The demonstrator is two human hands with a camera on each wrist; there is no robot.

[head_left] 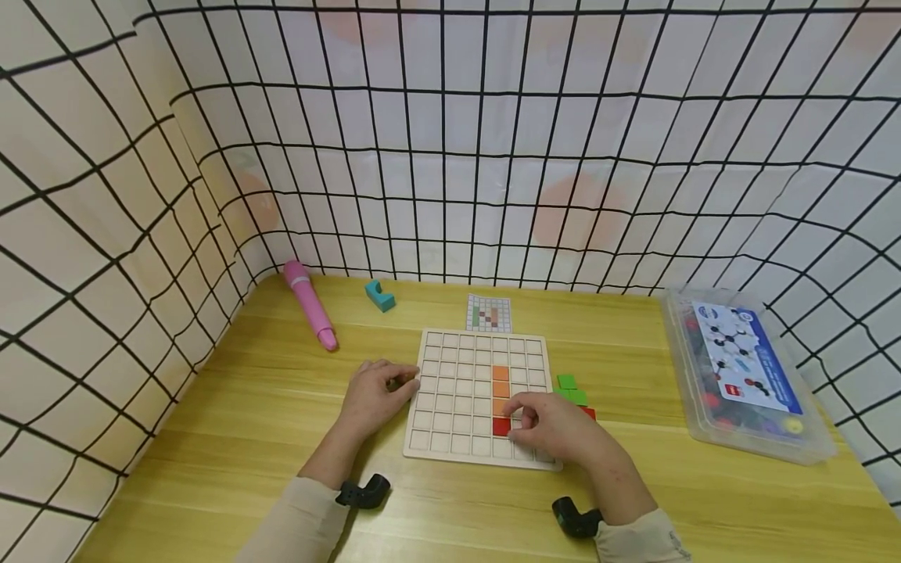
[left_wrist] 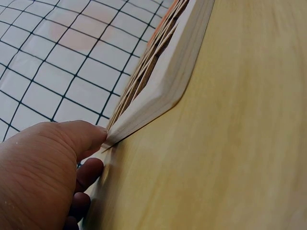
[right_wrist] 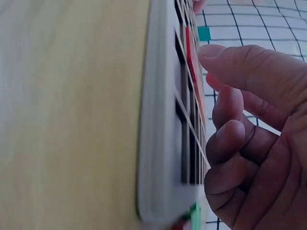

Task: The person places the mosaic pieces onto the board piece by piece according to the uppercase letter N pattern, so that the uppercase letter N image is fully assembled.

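A square wooden grid board (head_left: pixel 450 443) lies on the table. One of its columns holds a line of orange tiles (head_left: pixel 500 389) with a red tile (head_left: pixel 501 426) at the near end. My right hand (head_left: pixel 559 426) is over the board, thumb and index finger apart beside the red tile. In the right wrist view, its other fingers bend loosely and nothing shows between them. At the board's left edge, the thumb and index fingertips of my left hand (head_left: pixel 373 397) touch the rim. Green tiles (head_left: pixel 566 381) and red tile pieces (head_left: pixel 588 412) lie right of the board, partly hidden by my right hand.
Behind the board lies a small pattern card (head_left: pixel 489 313). A teal block (head_left: pixel 380 296) and a pink pen-shaped object (head_left: pixel 310 305) are at the back left. To the right stands a clear plastic box (head_left: pixel 746 375) of coloured pieces. Black-lined netting (head_left: pixel 464 195) surrounds the table's back and sides.
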